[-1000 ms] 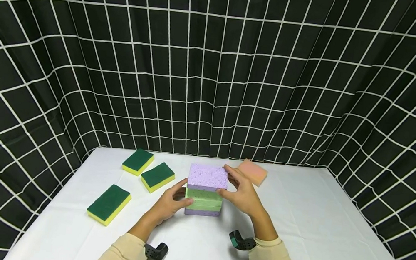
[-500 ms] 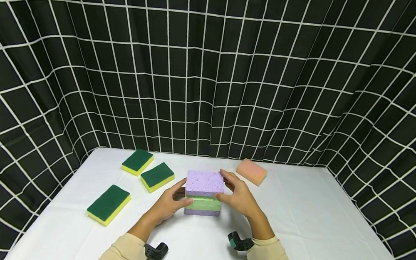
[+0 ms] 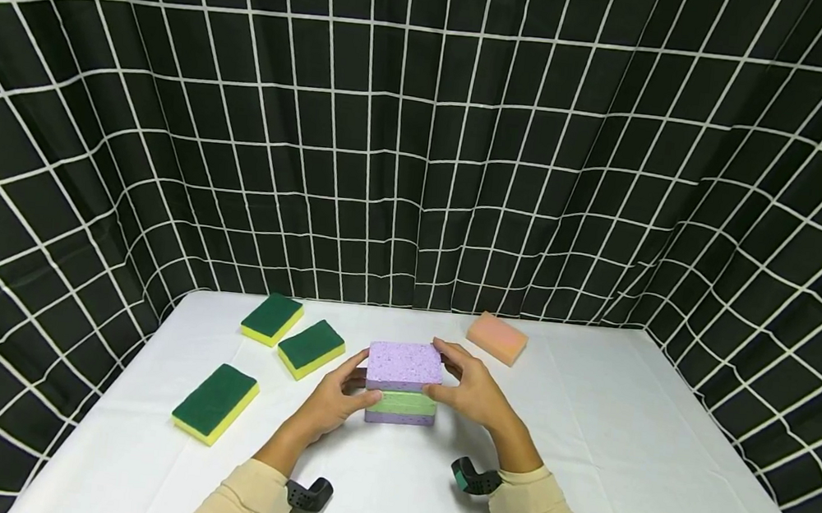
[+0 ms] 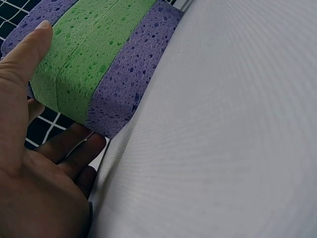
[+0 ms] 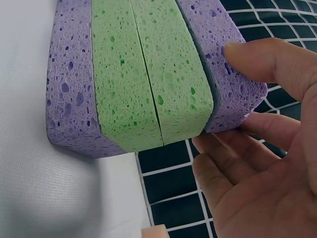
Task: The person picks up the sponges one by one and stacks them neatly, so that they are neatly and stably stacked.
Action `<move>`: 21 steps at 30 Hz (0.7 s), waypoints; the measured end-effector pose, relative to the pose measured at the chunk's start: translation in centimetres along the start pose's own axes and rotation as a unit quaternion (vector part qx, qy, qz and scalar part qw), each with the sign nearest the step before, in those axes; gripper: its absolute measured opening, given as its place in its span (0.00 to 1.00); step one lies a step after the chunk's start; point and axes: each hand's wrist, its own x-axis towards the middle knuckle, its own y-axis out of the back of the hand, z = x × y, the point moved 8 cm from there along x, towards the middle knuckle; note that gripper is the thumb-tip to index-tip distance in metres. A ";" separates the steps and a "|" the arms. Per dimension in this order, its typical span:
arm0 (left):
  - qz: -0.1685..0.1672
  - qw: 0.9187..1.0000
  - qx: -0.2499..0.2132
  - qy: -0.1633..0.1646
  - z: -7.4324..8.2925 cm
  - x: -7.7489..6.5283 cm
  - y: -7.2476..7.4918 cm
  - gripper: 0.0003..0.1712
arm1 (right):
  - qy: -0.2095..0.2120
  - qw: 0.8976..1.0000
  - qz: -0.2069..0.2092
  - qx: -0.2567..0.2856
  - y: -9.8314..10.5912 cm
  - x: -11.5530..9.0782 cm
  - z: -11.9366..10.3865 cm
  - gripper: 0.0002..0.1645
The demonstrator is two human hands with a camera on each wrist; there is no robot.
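Note:
A stack of sponges stands at the middle of the table, with a purple sponge (image 3: 404,363) on top, two green sponges (image 3: 406,405) under it and another purple sponge (image 3: 399,419) at the bottom. My right hand (image 3: 473,388) grips the top one, its thumb (image 5: 247,57) on the front face and its fingers behind. In the right wrist view a thin dark line separates that sponge from the upper green one. At the stack's left side my left hand (image 3: 328,401) steadies the green sponges, thumb (image 4: 32,49) in front and fingers behind, partly hidden.
Three green-and-yellow scouring sponges (image 3: 214,403) lie apart at the left of the white-covered table (image 3: 644,461). An orange sponge (image 3: 497,338) lies at the back, right of the stack. A black gridded curtain (image 3: 429,143) stands behind and at both sides.
The right hand has lowered the top purple sponge and shifted it slightly left onto the green ones, covering more of them. The left hand has stayed in place.

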 end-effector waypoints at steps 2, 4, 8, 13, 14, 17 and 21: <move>0.003 1.000 -0.001 -0.001 0.3 -0.2 0.0 0.45 | -0.002 1.000 -0.002 -0.003 0.0 0.0 0.1 0.44; 0.009 1.000 0.000 -0.004 -0.3 0.0 0.1 0.45 | 0.001 1.000 -0.003 -0.003 0.0 -0.1 0.1 0.44; 0.018 1.000 0.009 -0.006 -2.0 0.5 0.3 0.46 | -0.002 1.000 -0.006 0.002 -0.1 -0.3 -0.9 0.43; 0.016 1.000 0.012 -0.002 -2.5 0.7 0.4 0.46 | -0.009 1.000 -0.008 -0.003 -0.2 -0.2 0.3 0.44; 0.016 1.000 0.012 -0.001 -2.4 0.6 0.4 0.46 | -0.010 1.000 -0.010 -0.004 -0.2 -0.2 0.4 0.45; 0.016 1.000 0.013 0.003 -2.4 0.6 0.4 0.45 | -0.011 1.000 -0.012 -0.002 -0.2 -0.2 0.4 0.45; 0.016 1.000 0.011 0.006 -2.4 0.6 0.4 0.45 | -0.008 1.000 -0.015 0.001 -0.3 -0.2 0.4 0.45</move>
